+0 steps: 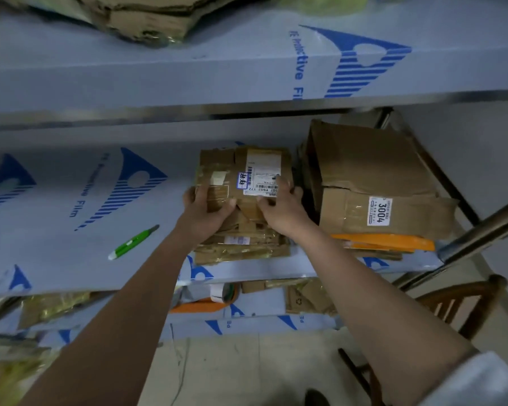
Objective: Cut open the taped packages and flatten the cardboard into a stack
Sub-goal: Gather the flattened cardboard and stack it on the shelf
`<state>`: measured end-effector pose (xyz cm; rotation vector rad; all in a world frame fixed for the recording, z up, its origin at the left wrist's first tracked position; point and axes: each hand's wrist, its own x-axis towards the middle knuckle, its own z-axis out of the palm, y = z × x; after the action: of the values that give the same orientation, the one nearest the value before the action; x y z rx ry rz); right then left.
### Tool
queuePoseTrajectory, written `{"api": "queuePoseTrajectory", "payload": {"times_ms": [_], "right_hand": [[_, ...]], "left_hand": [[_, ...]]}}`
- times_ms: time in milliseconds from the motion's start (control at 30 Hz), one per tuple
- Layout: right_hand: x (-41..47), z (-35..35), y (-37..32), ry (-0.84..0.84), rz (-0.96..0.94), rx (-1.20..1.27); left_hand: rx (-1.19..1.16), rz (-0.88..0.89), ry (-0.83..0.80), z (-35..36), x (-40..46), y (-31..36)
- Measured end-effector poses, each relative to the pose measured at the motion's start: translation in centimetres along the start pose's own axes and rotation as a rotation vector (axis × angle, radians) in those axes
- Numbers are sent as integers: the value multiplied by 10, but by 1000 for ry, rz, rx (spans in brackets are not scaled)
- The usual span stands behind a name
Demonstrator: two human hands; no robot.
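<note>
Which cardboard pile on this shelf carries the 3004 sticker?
The larger pile on the right, resting on an orange sheet. The smaller stack under both hands bears a barcoded shipping label instead.

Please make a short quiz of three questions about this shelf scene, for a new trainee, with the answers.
1. True or false: the green utility knife is held in the left hand.
2. Which number is printed on the label of the crushed cardboard box to the right of the flattened cardboard stack? A) 3004 B) 1200 C) 77
3. What do both hands hold on top of the stack?

Key:
1. False; it lies on the shelf, left of the hands.
2. A
3. A flattened cardboard piece with a shipping label; the right hand grips its label side.
</note>
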<state>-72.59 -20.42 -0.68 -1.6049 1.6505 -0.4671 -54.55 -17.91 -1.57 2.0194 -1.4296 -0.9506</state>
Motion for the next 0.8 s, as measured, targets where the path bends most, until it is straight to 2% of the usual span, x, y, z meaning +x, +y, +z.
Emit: {"api": "queuePoseTrajectory", "payload": {"times_ms": [100, 233, 367, 533, 667, 800], "right_hand": [[-1, 6, 3, 74, -32, -41], [0, 15, 7, 247, 11, -160], [11, 20, 14, 150, 15, -164], [23, 21, 23, 17, 109, -109], [24, 23, 19, 14, 159, -121], [8, 18, 4, 64, 134, -208]], "left_hand": [[14, -31, 19, 1, 8, -8], [-136, 76, -35, 7, 8, -17], [-229, 103, -50, 16, 6, -30], [-109, 91, -91, 26, 17, -41], [60, 23, -163, 22, 23, -34], [234, -13, -107, 15, 14, -22]]}}
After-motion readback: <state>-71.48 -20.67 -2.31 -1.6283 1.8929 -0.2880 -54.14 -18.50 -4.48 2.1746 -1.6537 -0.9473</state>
